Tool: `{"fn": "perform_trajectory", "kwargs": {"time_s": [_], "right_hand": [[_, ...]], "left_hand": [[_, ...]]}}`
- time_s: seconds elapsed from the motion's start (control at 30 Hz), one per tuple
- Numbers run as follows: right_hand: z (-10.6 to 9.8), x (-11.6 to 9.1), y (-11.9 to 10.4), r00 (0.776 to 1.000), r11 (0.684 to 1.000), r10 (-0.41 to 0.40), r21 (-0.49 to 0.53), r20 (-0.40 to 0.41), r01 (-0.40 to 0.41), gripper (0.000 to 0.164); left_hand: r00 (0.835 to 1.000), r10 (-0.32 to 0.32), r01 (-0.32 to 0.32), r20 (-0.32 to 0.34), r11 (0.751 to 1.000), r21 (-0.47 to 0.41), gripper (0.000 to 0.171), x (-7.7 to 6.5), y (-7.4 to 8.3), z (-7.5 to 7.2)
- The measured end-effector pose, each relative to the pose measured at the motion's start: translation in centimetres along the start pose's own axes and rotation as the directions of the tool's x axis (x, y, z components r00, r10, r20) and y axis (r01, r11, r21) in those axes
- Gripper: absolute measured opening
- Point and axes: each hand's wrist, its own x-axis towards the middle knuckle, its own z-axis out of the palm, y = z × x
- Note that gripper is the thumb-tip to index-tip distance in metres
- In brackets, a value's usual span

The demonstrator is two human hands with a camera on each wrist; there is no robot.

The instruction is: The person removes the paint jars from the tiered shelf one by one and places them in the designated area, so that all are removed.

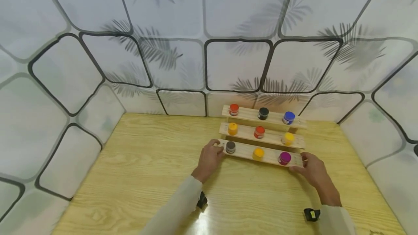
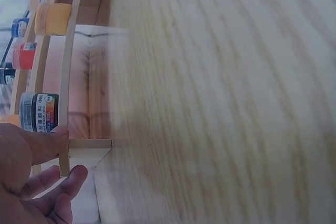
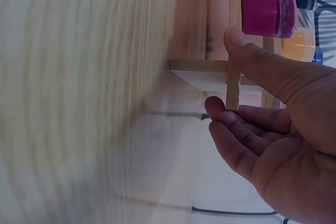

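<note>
A three-step wooden display rack (image 1: 243, 151) stands on the table with small paint jars on each step. At the left end of its lowest shelf board (image 2: 66, 77), my left hand (image 1: 210, 157) pinches the wood, thumb on top and fingers beneath. My right hand (image 1: 311, 169) grips the opposite end likewise, its thumb (image 3: 239, 38) close to a purple jar (image 1: 285, 158). That front board also carries a black jar (image 1: 230, 147) and an orange-yellow jar (image 1: 258, 153). Orange, red and yellow jars fill the middle step; red, black and blue ones the top.
The light wood table (image 1: 147, 162) spreads out left of the rack and in front of it. Behind the rack rises a white wall covering (image 1: 183, 64) with dark outlines and leaf prints. Similar covering borders the table on both sides.
</note>
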Motion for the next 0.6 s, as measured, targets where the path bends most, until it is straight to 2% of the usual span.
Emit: {"fn": "perform_trajectory", "kwargs": {"time_s": [0.17,0.33,0.6], "right_hand": [[0.6,1.0,-1.1,1.000,1.000,0.002,0.014,0.015,-0.002,0.081],[1.0,1.7,-2.1,1.000,1.000,0.010,0.019,0.029,-0.011,0.077],[2.0,2.6,-3.6,0.999,0.999,-0.035,0.028,0.034,0.034,0.075]], "left_hand": [[0.999,-0.014,0.013,-0.038,1.000,-0.007,0.018,-0.3,-1.0,-0.6],[0.999,-0.027,0.026,-0.044,0.999,-0.026,0.018,-0.6,-1.9,-1.2],[0.994,-0.067,0.062,-0.083,0.996,-0.070,0.018,-1.1,-3.3,-2.0]]}}
